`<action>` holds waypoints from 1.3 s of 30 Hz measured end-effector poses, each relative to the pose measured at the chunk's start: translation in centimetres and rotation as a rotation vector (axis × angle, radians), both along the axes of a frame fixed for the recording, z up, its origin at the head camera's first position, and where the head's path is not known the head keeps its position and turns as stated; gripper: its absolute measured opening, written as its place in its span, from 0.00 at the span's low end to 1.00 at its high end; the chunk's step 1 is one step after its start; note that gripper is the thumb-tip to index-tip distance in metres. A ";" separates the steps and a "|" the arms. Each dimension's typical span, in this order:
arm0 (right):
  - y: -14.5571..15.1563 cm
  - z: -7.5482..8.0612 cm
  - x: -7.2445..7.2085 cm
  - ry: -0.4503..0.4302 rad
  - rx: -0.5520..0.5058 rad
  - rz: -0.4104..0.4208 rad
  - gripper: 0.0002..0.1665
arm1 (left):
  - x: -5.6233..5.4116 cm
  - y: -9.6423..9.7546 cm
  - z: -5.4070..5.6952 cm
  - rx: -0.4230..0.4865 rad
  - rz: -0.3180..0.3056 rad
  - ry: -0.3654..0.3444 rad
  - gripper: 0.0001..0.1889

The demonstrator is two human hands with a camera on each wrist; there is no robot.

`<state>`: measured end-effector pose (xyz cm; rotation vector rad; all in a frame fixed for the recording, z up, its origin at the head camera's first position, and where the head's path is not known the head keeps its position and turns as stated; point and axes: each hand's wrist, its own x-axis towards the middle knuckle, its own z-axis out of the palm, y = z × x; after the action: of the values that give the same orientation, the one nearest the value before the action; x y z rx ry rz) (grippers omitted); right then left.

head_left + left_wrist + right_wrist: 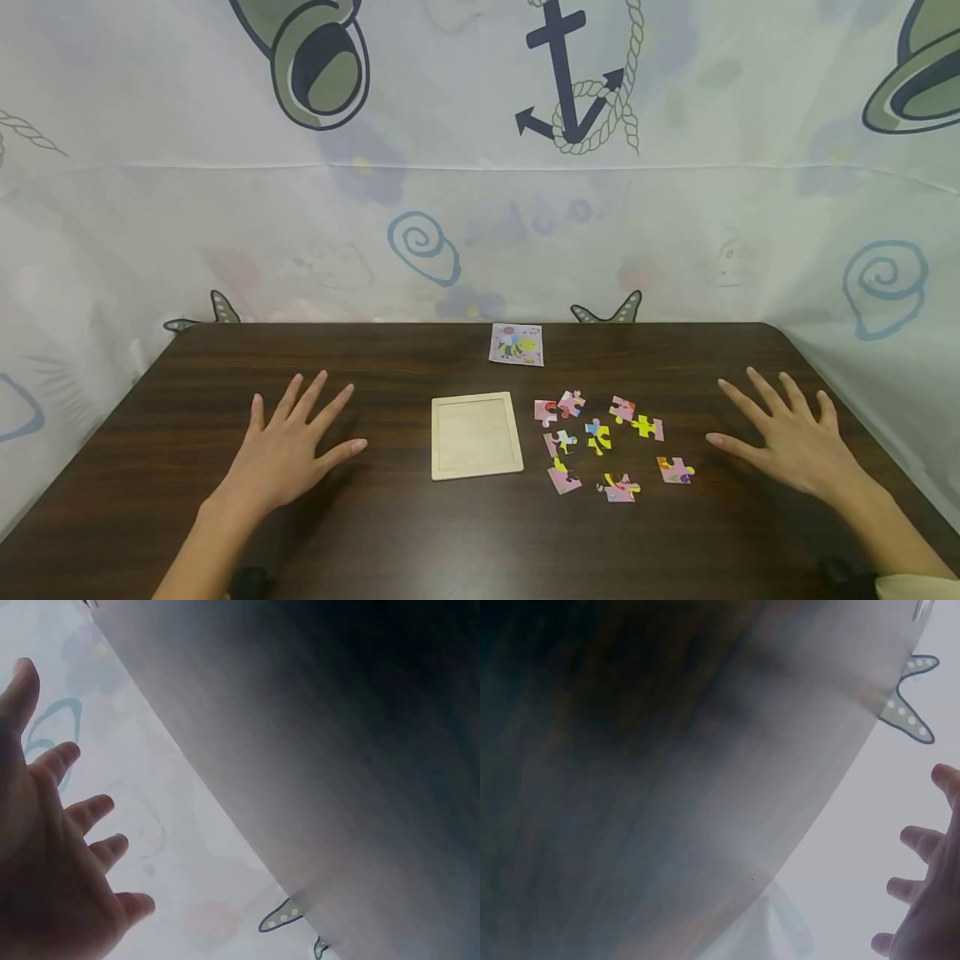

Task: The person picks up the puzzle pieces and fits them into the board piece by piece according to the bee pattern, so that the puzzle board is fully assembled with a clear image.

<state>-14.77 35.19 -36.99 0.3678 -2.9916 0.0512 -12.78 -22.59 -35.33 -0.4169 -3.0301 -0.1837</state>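
Observation:
My left hand is held over the left part of the table, fingers spread and holding nothing. On the other side my right hand is spread in the same way, also holding nothing. Between them lies a square wooden puzzle tray with a raised rim and a bare inside. Several loose jigsaw pieces in pink, yellow and blue are scattered right of the tray. The piece nearest my right hand is a pink and yellow jigsaw piece. Both wrist views show spread fingers against the pale backdrop.
A small square picture card with a bee on it lies near the far edge of the dark wooden table. Behind the table hangs a pale cloth printed with an anchor, shells and starfish.

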 end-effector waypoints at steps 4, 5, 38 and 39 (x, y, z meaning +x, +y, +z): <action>-0.2 0.2 -0.1 0.013 0.003 0.011 0.50 | -0.1 0.1 0.2 0.052 -0.032 -0.006 0.42; -0.2 0.2 -0.1 0.015 0.002 0.014 0.50 | -0.2 0.2 0.2 0.072 -0.042 -0.009 0.42; -11.8 2.3 -3.2 -0.220 -0.308 0.388 0.21 | -4.8 8.3 0.1 0.388 -0.161 -0.260 0.21; -12.1 2.3 -3.4 -0.228 -0.316 0.389 0.21 | -4.9 8.3 0.0 0.399 -0.159 -0.266 0.21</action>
<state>-18.16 23.07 -34.74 0.9500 -3.0018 0.6313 -17.72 -14.34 -35.34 -0.6375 -3.0917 -0.9017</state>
